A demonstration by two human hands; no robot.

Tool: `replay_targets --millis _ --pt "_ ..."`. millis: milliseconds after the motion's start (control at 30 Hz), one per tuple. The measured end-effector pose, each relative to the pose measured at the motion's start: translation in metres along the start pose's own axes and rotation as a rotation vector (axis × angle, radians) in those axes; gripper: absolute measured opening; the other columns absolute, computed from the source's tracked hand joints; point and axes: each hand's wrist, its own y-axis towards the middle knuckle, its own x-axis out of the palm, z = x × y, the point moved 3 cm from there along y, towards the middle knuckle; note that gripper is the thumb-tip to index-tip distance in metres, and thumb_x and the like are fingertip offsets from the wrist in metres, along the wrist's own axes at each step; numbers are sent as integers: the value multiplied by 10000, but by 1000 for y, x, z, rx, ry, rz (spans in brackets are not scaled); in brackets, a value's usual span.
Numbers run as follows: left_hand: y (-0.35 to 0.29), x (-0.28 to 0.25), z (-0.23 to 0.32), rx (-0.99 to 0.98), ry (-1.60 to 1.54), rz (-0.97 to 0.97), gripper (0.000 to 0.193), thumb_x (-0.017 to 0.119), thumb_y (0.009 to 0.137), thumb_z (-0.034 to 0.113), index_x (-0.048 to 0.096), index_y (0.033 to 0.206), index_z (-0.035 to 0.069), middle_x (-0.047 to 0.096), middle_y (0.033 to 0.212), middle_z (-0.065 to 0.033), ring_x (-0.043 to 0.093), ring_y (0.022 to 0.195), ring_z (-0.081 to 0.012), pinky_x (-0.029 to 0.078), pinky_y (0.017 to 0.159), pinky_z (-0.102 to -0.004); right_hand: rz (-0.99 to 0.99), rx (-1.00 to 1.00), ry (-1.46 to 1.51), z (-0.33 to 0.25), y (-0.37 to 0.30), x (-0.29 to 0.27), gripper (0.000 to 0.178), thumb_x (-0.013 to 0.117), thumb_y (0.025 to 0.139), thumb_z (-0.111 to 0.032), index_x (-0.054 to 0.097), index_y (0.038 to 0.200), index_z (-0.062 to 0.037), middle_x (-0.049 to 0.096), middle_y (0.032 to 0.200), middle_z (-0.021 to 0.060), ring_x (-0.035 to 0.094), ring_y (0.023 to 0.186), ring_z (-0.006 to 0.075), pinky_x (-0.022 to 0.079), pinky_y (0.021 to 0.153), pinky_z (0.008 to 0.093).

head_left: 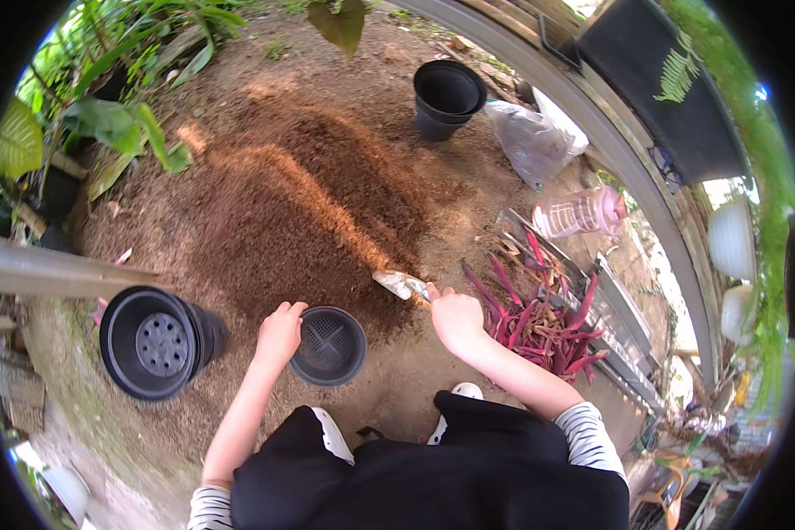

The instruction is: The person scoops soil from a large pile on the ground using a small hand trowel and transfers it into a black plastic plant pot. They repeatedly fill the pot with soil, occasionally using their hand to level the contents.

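My right hand point(458, 320) is closed around the handle of a hand trowel point(401, 283), whose blade is at the lower right edge of a heap of brown, crumbly potting soil point(283, 208). With my left hand point(279, 336) I grip the left rim of a small round black plastic pot point(329, 346). The pot stands on the ground just in front of me, and its grid-patterned bottom shows. My left fingertips are partly hidden at the rim.
To the left, nested black pots point(162, 343) lean sideways. Farther off stand another black pot point(450, 93), a clear plastic bag point(532, 141) and a pink bottle point(581, 212). Red-purple leaves point(548, 318) are piled right of my right hand. A metal rail point(62, 268) juts in from the left.
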Motion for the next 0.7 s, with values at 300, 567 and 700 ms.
replay_targets --millis 300,567,700 --pt "-39 6 19 185 360 -117 580 601 772 61 436 1326 89 529 1119 -125 567 1032 -297 544 753 -394 -5 -24 126 -8 -38 46 395 488 855 -85 515 1233 28 630 864 149 677 686 253 539 497 360" --pt "33 22 33 574 325 -362 230 588 729 30 609 952 80 634 771 -126 653 780 -319 529 658 -421 -74 -282 370 50 -26 -25 287 508 919 -247 511 1122 -45 638 785 184 643 723 377 501 641 493" --pt "62 25 39 474 278 -505 291 604 758 25 611 1043 84 673 846 -157 656 812 -341 517 707 -451 -165 -171 723 47 -25 15 303 481 944 -265 482 1174 -68 640 802 239 627 771 430 486 709 525"
